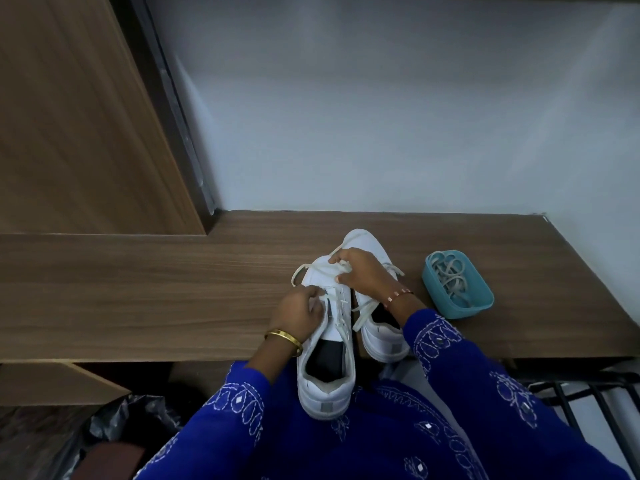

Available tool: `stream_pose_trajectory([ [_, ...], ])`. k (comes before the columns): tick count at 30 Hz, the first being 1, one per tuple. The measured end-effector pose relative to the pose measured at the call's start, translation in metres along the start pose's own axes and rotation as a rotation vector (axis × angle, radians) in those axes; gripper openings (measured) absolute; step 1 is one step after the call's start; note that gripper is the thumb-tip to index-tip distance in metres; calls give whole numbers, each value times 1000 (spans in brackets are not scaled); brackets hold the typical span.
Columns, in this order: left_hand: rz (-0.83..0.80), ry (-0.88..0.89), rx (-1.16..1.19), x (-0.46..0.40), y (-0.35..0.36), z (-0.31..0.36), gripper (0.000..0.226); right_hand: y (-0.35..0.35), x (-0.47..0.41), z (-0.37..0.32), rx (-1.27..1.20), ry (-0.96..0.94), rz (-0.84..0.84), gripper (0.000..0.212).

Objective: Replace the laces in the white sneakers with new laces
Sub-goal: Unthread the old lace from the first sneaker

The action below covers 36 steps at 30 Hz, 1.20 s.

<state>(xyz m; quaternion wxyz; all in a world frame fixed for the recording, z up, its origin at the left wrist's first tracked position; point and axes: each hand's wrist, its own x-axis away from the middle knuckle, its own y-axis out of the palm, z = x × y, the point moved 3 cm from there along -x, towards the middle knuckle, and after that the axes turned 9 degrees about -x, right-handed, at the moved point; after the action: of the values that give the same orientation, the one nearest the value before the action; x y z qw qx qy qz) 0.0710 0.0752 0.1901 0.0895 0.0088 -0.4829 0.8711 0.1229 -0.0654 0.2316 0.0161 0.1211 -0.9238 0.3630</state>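
Left sneaker (pixel 327 344) between the hands, left hand (pixel 299 315) and right hand (pixel 362 273) each pinching its lace (pixel 322 270)

Both arms are extended forward from the lower edge of the view, each covered to the wrist by a blue embroidered sleeve (pixel 460 368). The left hand (pixel 300 311) is held nearer the body, knuckles up, its fingers curled and pinched on a lace (pixel 330 270) at the thumb side. A gold bangle (pixel 284 337) is worn on that wrist. The right hand (pixel 363 273) is reached further forward and slightly higher, fingers bent (the thumb and forefinger tips are seen closed on the same lace). A thin bracelet (pixel 398 295) is worn on the right wrist.
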Motion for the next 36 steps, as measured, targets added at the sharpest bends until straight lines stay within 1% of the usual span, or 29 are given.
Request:
stream_pose_trajectory([
  [2,59,46,-29,-4,2,5,30,4,4,-1,34,-14,-29,46],
  [4,98,80,-54,-7,6,6,31,3,6,-5,132,-46,-33,51],
  [6,114,102,-61,-9,8,4,31,-3,9,-13,219,-75,12,51],
  [9,115,137,-108,-11,8,2,33,-11,15,-18,236,-90,91,52],
  [11,117,160,-140,-13,8,3,32,-13,22,-17,185,-84,133,49],
  [14,137,151,-143,-16,8,2,29,-11,36,-13,150,-48,176,41],
  [17,168,144,-126,-17,8,4,25,-9,53,-9,208,-94,318,28],
  [19,171,139,-106,-18,8,3,22,-6,61,-9,193,-104,408,19],
  [20,169,134,-93,-18,8,3,21,-4,64,-10,163,-71,402,21],
  [21,163,129,-77,-19,8,3,19,1,66,-10,150,-18,353,27],
  [23,147,123,-50,-20,8,3,18,16,68,-7,188,96,202,37],
  [25,133,113,-51,-19,8,2,18,30,68,-5,148,136,132,42],
  [27,121,115,-19,-19,10,1,16,38,65,-2,101,150,128,42],
  [28,131,100,42,-19,10,-1,16,39,63,-2,91,162,128,41],
  [29,145,51,154,-19,10,-5,17,38,62,-1,82,172,127,41],
  [31,189,-130,449,-18,6,-15,26,34,60,0,44,183,120,41],
  [32,215,-212,542,-19,6,-23,30,32,60,0,21,189,117,40],
  [34,223,-280,548,-20,4,-35,31,28,60,1,-14,214,111,37],
  [36,208,-276,508,-21,1,-39,30,24,57,3,-66,247,170,31],
])
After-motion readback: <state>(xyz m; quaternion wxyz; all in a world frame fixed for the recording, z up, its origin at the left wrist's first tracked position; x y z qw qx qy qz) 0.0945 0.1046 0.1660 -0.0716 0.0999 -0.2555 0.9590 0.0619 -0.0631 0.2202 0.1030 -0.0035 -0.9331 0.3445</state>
